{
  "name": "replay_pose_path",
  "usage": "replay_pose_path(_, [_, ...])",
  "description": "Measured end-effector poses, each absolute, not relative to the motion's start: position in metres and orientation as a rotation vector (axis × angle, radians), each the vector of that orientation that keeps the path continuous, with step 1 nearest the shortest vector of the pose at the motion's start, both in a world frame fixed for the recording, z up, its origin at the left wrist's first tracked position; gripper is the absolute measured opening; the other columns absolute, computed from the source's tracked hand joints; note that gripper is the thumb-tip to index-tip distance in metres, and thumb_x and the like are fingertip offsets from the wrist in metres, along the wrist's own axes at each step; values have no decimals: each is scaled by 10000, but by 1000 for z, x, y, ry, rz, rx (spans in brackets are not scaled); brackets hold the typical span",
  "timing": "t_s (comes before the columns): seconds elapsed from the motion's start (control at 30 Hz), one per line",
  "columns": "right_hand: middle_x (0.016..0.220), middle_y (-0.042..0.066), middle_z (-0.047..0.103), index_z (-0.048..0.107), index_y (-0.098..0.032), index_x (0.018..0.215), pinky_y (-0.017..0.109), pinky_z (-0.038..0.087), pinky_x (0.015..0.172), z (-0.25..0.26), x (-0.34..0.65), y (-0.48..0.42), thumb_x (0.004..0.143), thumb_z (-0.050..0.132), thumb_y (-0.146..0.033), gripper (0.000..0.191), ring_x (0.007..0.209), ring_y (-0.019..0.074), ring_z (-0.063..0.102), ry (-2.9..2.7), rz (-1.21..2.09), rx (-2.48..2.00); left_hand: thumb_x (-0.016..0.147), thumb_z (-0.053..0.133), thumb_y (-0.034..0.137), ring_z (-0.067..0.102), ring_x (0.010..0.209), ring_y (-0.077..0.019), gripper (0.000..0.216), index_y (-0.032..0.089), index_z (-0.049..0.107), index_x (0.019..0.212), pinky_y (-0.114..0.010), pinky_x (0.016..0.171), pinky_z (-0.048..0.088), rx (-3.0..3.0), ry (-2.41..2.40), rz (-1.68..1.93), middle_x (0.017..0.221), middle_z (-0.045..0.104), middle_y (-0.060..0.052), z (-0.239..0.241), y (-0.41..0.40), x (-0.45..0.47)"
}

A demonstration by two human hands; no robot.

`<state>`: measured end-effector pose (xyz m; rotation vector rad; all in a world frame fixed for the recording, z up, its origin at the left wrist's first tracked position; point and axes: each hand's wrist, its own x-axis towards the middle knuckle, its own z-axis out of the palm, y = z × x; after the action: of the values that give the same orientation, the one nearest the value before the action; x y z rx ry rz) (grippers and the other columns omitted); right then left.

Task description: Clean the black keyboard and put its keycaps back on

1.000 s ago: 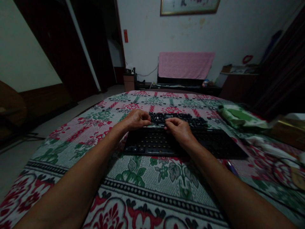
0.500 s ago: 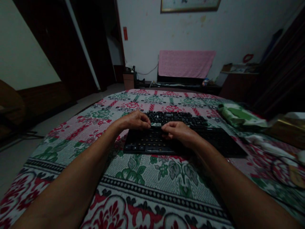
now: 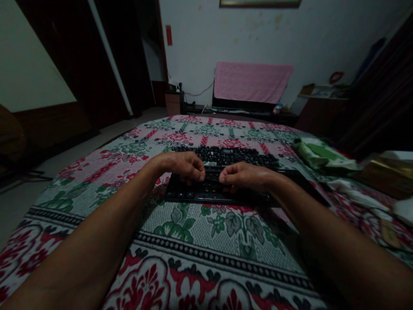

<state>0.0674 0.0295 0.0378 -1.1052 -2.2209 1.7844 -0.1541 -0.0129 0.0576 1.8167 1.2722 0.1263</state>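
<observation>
Left hand (image 3: 189,167) and right hand (image 3: 240,175), pinched closed, contents unclear, are shifting inward over the black oblong plastic keyboard (image 3: 210,191), seemingly working it.

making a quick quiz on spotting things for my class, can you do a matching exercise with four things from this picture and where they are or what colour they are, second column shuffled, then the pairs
Things:
1. keyboard
2. loose keys
3. towel
4. packet

Places and colours:
A. pink, hanging across the room
B. beneath the left hand and the right hand
C. green and white, off to the right of the keyboard
D. black, spread in a heap just beyond the keyboard

Pairs: 1-B, 2-D, 3-A, 4-C
</observation>
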Motion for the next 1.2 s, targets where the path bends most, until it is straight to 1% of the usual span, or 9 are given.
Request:
replay_pose_path(0.17, [704,3,598,592,-165,752,187,434,569,38,80,16,690,633,-361,209,597,75,510,-2264,1734,-1003,672,603,279,558,536,-96,237,140,610,865,-194,510,429,1774,1186,115,626,606,8,62,-17,-149])
replay_pose_path(0.33, [683,-8,579,602,-160,778,163,372,480,37,90,4,692,621,-374,231,521,49,455,-2255,1625,-1062,651,616,246,551,540,-87,268,143,635,897,-175,507,408,1794,1187,99,626,621,9,62,-20,-142])
replay_pose_path(0.5, [662,-22,577,600,-154,816,161,355,456,37,91,4,655,648,-351,258,506,50,461,-2253,1633,-1071,621,641,250,511,537,-73,278,145,669,877,-163,500,377,1842,1207,68,629,626,13,64,-23,-138])
replay_pose_path(0.73, [621,-20,603,623,-164,769,178,380,459,36,87,1,657,634,-300,177,494,68,498,-2351,1479,-1026,628,626,242,504,548,-77,240,150,659,847,-168,514,387,1822,1206,-15,636,615,23,61,-23,-137])
replay_pose_path(1.03, [585,-21,588,643,-161,780,165,369,418,33,88,2,671,614,-329,202,454,63,480,-2375,1516,-1059,647,609,250,513,528,-75,224,148,651,842,-160,492,384,1802,1187,-41,589,592,31,57,-20,-136])
replay_pose_path(1.2, [593,-27,595,647,-168,737,154,367,440,31,84,0,671,603,-264,125,474,57,481,-2488,1263,-973,643,593,228,517,502,-76,205,148,650,823,-154,458,358,1837,1233,-44,549,579,36,55,-21,-133])
